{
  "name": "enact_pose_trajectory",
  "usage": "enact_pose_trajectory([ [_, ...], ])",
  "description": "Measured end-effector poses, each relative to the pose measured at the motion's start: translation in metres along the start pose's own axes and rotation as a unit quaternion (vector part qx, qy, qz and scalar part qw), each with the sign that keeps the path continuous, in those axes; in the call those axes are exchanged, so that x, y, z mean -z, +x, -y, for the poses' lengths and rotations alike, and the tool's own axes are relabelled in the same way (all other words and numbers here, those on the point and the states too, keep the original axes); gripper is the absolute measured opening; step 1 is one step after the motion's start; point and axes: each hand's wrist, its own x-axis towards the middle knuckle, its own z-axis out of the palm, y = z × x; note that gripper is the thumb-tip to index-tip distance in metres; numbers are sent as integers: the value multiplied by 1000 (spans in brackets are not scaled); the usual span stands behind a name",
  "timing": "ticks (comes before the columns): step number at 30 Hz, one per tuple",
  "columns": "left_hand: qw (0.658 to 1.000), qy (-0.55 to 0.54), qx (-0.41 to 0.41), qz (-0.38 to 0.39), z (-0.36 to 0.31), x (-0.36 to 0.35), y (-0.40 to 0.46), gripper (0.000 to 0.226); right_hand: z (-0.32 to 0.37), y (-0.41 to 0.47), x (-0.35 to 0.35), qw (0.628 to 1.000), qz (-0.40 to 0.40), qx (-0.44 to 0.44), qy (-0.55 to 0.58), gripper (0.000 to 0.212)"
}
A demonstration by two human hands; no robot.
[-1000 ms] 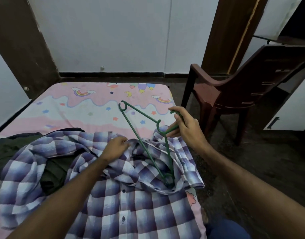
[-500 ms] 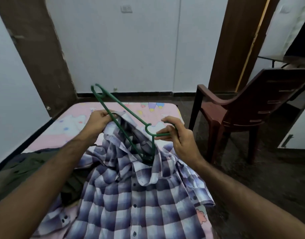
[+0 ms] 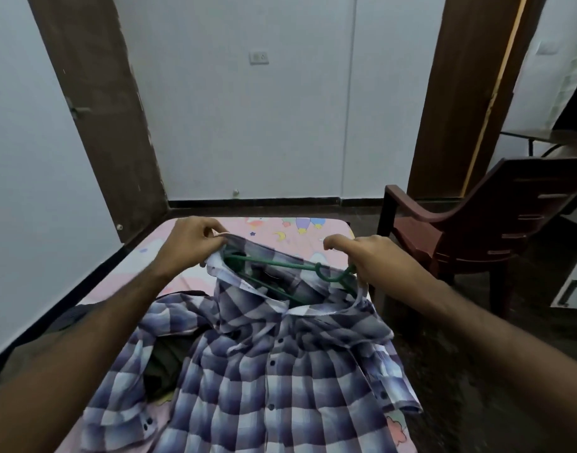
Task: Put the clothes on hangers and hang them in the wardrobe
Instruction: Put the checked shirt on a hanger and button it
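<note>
A blue and white checked shirt [image 3: 264, 380] is lifted off the bed [image 3: 300, 228], buttons facing me. A green plastic hanger [image 3: 280, 264] lies across the open collar, its left end tucked inside the shirt and its hook near the right side. My left hand [image 3: 190, 241] pinches the left shoulder and collar edge of the shirt. My right hand [image 3: 368, 256] grips the hanger's right end together with the right shoulder of the shirt. The lower bar of the hanger is mostly hidden inside the neck opening.
A dark green garment [image 3: 164, 364] lies under the shirt on the bed's left side. A brown plastic chair [image 3: 476, 230] stands on the dark floor to the right. White walls and brown door frames [image 3: 104, 119] rise behind the bed.
The hanger has gone from tilted above the shirt to lying level inside the collar. Both hands rose and spread apart, lifting the shirt's shoulders. The camera tilted up.
</note>
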Motion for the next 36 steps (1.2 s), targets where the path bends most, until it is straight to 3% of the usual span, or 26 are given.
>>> enact_pose_trajectory([
  [3, 998, 43, -38, -6, -26, -2, -9, 16, 3, 20, 5, 998, 45, -29, 32, 49],
  [5, 1000, 1, -7, -15, -39, -10, -13, 18, 8, 31, 10, 984, 77, -61, 146, 39],
  [9, 995, -94, 17, 12, -58, -27, -29, 20, 14, 56, 26, 965, 78, -38, 248, 35],
  [13, 991, -97, -50, 72, -56, -33, -50, 28, 6, 77, 49, 960, 63, -41, 268, 19],
  [17, 991, -62, -117, -18, -60, -24, -54, 30, 5, 90, 50, 953, 85, -39, 288, 17],
  [19, 985, -104, -118, -75, -68, -18, -49, 27, 13, 96, 46, 953, 98, -27, 285, 19],
  [22, 973, -179, -121, -84, -78, -13, -47, 22, 22, 106, 45, 955, 84, -16, 284, 19],
  [27, 978, -126, -164, -35, -67, -7, -47, 30, 24, 119, 59, 950, 62, 1, 306, 19],
  [31, 984, 73, -135, -94, -53, -2, -29, 42, 26, 120, 74, 945, 1, 14, 327, 21],
  [34, 996, 80, -25, -2, -51, 13, -6, 51, 29, 122, 84, 940, -48, 35, 336, 20],
  [36, 995, 50, -27, 76, -49, 23, 7, 60, 30, 125, 89, 941, -70, 40, 329, 19],
])
